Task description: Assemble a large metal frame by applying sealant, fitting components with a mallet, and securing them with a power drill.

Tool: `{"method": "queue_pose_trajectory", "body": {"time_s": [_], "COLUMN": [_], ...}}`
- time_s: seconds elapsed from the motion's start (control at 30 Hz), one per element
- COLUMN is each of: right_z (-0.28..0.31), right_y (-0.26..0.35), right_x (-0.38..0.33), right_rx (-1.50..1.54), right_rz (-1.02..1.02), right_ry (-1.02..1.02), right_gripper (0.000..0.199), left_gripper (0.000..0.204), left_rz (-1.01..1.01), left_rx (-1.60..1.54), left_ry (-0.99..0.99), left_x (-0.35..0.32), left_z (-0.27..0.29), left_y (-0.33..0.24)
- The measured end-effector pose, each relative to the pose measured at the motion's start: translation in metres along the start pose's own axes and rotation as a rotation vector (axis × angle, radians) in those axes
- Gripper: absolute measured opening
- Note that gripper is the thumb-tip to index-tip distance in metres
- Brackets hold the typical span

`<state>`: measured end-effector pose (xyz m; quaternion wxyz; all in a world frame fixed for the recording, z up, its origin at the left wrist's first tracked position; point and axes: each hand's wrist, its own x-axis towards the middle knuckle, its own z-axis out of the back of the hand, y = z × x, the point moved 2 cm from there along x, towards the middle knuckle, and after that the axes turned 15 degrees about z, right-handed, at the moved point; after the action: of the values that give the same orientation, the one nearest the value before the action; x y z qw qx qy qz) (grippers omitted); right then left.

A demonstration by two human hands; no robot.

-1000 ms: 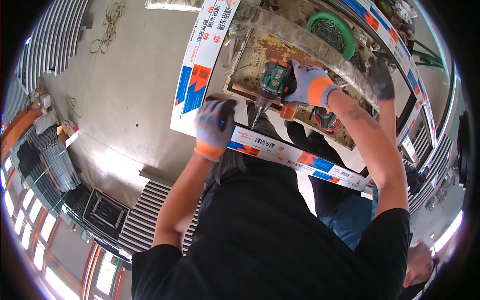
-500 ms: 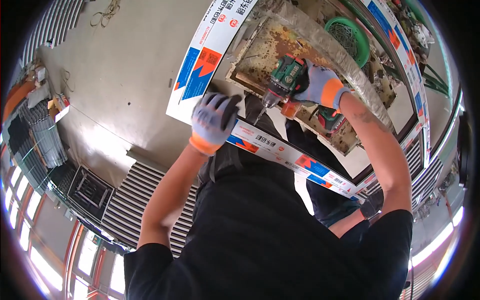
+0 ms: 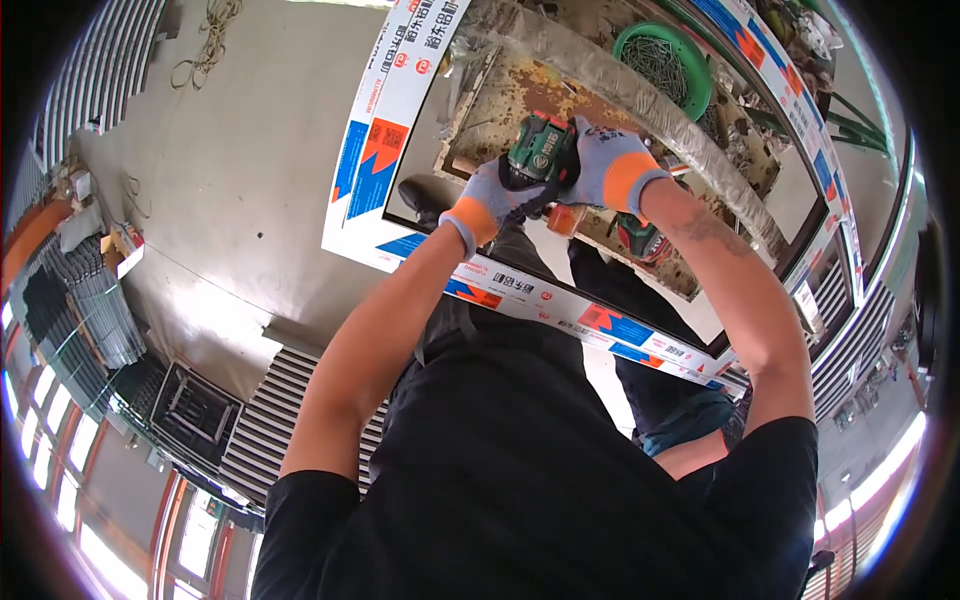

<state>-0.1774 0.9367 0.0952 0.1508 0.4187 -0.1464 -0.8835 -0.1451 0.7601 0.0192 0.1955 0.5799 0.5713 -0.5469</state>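
At the far left, stacked grey profiles (image 3: 95,320) are lying on the concrete floor (image 3: 240,170). Next, a white frame (image 3: 375,150) with blue and orange film is lying under both arms. The left hand (image 3: 490,200), in a grey, orange-cuffed glove, is clenching the green drill (image 3: 540,155) from the left; the right hand (image 3: 605,170) is gripping its body from the other side. The drill is standing over the rusty worktop (image 3: 520,85), inside the frame. Further right, a green bowl (image 3: 665,60) of screws is sitting on the worktop.
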Motion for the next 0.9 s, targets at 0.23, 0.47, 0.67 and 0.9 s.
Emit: {"method": "queue_pose_trajectory", "body": {"time_s": [0.23, 0.47, 0.67, 0.9], "right_z": [-0.001, -0.016, 0.001, -0.004], "right_y": [-0.002, -0.008, -0.004, -0.003], "right_x": [0.008, 0.004, 0.005, 0.005], "right_rx": [0.031, -0.038, 0.04, 0.025], "right_rz": [0.014, 0.013, 0.023, 0.048], "right_ry": [0.009, -0.056, 0.043, -0.009], "right_gripper": [0.092, 0.085, 0.099, 0.077], "left_gripper": [0.048, 0.043, 0.042, 0.032], "left_rz": [-0.137, -0.139, -0.051, -0.15], "left_rx": [0.151, 0.217, 0.213, 0.159], "left_ry": [0.02, -0.011, 0.002, -0.005], "left_x": [0.017, 0.012, 0.001, 0.001], "left_z": [0.01, 0.002, -0.002, 0.0], "left_y": [-0.023, -0.02, -0.027, -0.025]}}
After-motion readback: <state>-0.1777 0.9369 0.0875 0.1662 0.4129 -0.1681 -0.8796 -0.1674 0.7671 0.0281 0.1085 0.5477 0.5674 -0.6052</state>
